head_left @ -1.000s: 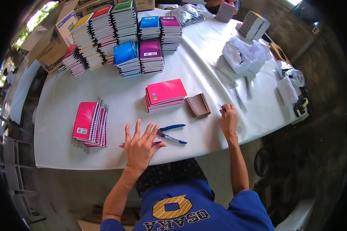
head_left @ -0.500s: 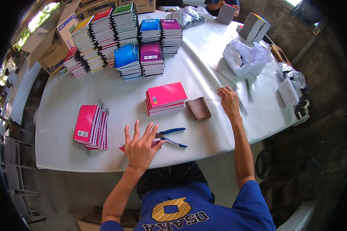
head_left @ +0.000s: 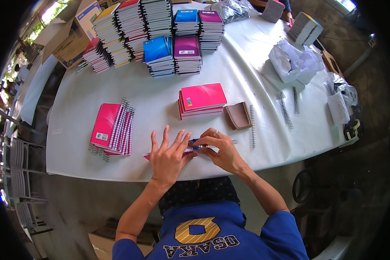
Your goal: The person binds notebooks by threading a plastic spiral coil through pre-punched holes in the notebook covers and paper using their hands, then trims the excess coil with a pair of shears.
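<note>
My left hand [head_left: 168, 157] lies over a pink notebook [head_left: 147, 156] near the table's front edge. Its fingers are spread and its thumb is by the notebook's right end. My right hand [head_left: 223, 151], with a ring on one finger, is closed in a pinch at that same end. A wire binding coil [head_left: 210, 147] shows partly beneath its fingers. Dark-blue pliers [head_left: 193, 141] are mostly hidden between the two hands. Just beyond lie a stack of pink notebooks [head_left: 202, 97] and a brown curved holder [head_left: 238, 116], with a loose coil [head_left: 252, 125] next to it.
Pink notebooks with coils [head_left: 110, 129] are fanned at the left. Tall stacks of coloured notebooks [head_left: 157, 19] and cardboard boxes [head_left: 71, 45] stand at the back left. Several loose coils [head_left: 284, 110], a white plastic bag [head_left: 292, 63] and another person's hand [head_left: 287, 16] are at the right.
My right hand has come back from the coils at the right to the notebook beside my left hand. A coil now lies upright in view beside the brown holder. The whole view has shifted.
</note>
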